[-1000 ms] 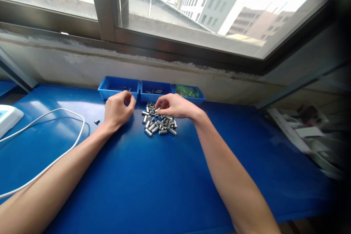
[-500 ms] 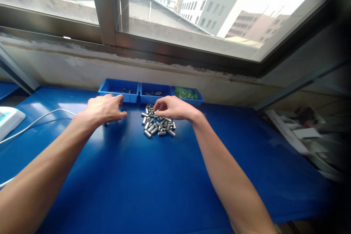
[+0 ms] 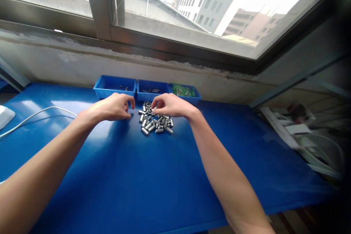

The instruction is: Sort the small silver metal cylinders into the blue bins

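On the blue tabletop (image 3: 164, 175) lie a pile of small metal fittings (image 3: 151, 127), three blue bins (image 3: 143, 96), a white cable (image 3: 52, 107) and a white device (image 3: 5, 117).

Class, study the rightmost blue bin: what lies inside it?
Inside the rightmost blue bin, green material shows, with small pale pieces among it. Anything beneath the green material is covered and cannot be seen.

Has left forearm (image 3: 55, 153) and right forearm (image 3: 223, 164) bare, stretched forward, angled in toward each other. Holds left hand (image 3: 112, 107) knuckles up, fingers curled, thumb and index clearly parted. Has right hand (image 3: 173, 105) arched, index bent down, thumb close under it; can't tell if tips meet. Leaves gap between hands.
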A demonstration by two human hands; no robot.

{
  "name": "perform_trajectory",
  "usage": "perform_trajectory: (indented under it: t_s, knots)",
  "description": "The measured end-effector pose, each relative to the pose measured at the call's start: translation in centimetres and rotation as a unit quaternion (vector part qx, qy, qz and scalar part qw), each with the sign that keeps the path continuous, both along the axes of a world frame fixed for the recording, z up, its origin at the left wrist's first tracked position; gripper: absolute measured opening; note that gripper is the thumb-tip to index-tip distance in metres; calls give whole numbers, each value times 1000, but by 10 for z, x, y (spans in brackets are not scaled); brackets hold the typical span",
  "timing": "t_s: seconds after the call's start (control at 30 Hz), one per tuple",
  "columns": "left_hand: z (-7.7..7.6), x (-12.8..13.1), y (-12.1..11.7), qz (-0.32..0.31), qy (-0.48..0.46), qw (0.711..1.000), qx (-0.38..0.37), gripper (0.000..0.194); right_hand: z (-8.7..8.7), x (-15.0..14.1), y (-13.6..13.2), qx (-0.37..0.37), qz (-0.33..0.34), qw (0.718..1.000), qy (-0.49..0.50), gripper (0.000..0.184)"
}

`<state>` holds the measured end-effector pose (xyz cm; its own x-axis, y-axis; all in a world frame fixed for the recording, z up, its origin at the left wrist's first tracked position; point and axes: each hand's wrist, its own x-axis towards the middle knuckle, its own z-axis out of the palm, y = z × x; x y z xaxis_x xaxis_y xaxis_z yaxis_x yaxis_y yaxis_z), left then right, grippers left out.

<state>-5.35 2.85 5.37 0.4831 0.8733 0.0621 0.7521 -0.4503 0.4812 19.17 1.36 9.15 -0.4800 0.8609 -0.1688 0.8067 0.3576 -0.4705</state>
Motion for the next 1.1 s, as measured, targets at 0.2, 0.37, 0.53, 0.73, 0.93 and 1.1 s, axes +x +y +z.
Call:
perform_trajectory:
  t_s: [0.2, 0.37, 0.53, 0.73, 0.93, 1.1]
  knots:
    - [1, 6, 7, 90, -166, 976, 106, 12, -4, -2, 0, 7, 16, 999, -36, 18]
    - [-9, 3, 12, 171, -253, 927, 216, 18, -10, -4, 1, 9, 31, 998, -54, 20]
    - [-18, 3, 14, 157, -257, 929, 214, 20, -15, -10, -1, 20, 30, 996, -81, 22]
    - [-12, 12, 7, 69, -224, 946, 225, 20, -16, -16, -2, 50, 33, 993, -106, 21]
    - [-10, 19, 1, -28, -180, 955, 236, 21, -15, -15, -2, 60, 41, 990, -119, 17]
    - [-14, 19, 2, -28, -176, 953, 244, 19, -14, -11, -1, 62, 45, 990, -118, 13]
